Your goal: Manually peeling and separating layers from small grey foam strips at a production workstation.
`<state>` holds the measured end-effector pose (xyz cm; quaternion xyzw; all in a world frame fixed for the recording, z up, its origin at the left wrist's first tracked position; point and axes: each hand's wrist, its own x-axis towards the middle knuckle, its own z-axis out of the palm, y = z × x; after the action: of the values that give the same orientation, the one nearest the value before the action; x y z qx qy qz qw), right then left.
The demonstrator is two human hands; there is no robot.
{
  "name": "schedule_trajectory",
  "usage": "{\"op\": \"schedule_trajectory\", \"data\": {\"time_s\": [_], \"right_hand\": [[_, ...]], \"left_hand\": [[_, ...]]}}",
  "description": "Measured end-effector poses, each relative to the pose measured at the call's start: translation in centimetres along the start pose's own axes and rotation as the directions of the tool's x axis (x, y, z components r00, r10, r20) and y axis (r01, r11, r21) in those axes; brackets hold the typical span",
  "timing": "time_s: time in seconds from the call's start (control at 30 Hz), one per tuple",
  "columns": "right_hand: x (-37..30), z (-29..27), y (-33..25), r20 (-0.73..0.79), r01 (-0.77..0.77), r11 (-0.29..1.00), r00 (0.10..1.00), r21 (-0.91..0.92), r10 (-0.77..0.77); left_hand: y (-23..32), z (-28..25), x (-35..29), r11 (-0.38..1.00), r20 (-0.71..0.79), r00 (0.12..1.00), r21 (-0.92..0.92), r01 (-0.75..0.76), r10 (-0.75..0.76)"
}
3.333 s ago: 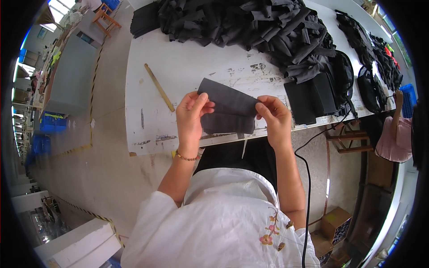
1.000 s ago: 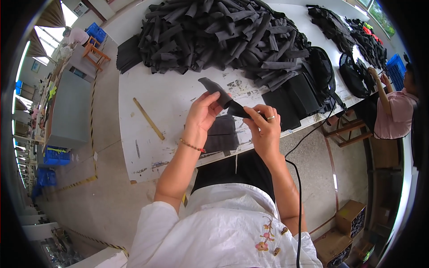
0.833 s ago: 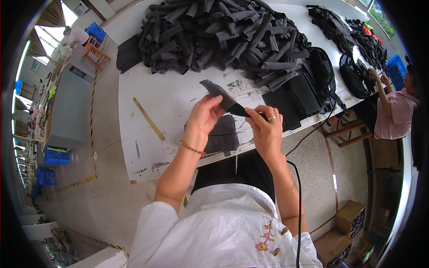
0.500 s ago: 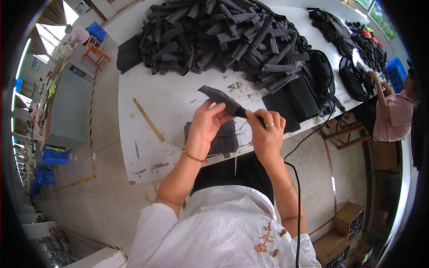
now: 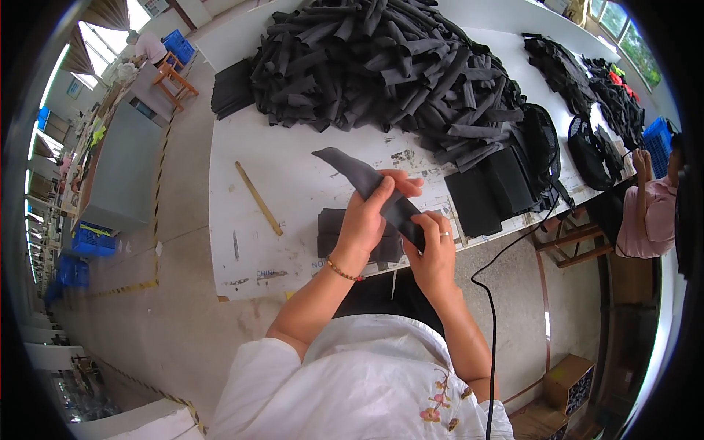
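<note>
A long dark grey piece of fabric [image 5: 350, 169] is held slantwise above the white table's front part. My left hand [image 5: 372, 213] grips its middle, thumb on top and fingers behind. At the fabric's lower right end, my right hand [image 5: 434, 246] pinches it between thumb and fingers. The free end points up and to the left. Partly hidden behind my left hand, a small stack of black fabric pieces [image 5: 331, 229] lies near the table's front edge.
A big heap of dark fabric pieces [image 5: 389, 66] covers the far side of the table [image 5: 242, 253]. A yellowish flat stick [image 5: 258, 198] lies at the left. Black flat panels [image 5: 473, 202] and a black mesh bag [image 5: 541, 143] sit right. A black cable [image 5: 490, 308] hangs beside my right arm. A person [image 5: 645, 213] sits far right.
My right hand has moved down and now pinches the fabric's lower end. My left hand has shifted along the fabric to its middle. The whole view has shifted slightly.
</note>
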<state>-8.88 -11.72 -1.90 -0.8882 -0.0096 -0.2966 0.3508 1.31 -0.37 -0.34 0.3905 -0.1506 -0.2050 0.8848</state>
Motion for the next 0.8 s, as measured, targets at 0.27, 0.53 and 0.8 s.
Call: {"op": "schedule_trajectory", "data": {"time_s": [0.27,0.53,0.8], "right_hand": [[2.3,-0.6,-1.3,0.052,0.07,0.997,0.996,0.029,-0.071],[1.8,0.1,0.0,0.052,0.101,0.983,0.993,0.156,-0.11],[0.9,-0.2,0.3,0.089,-0.045,0.98,0.996,0.193,0.028]], "left_hand": [[-1.1,0.8,-1.4,0.991,-0.054,0.996,-0.115,0.069,-0.076],[-2.2,1.6,-1.8,0.984,-0.08,0.995,-0.174,0.045,-0.059],[-1.7,0.9,-1.8,0.954,-0.183,0.967,-0.276,0.121,-0.175]]}}
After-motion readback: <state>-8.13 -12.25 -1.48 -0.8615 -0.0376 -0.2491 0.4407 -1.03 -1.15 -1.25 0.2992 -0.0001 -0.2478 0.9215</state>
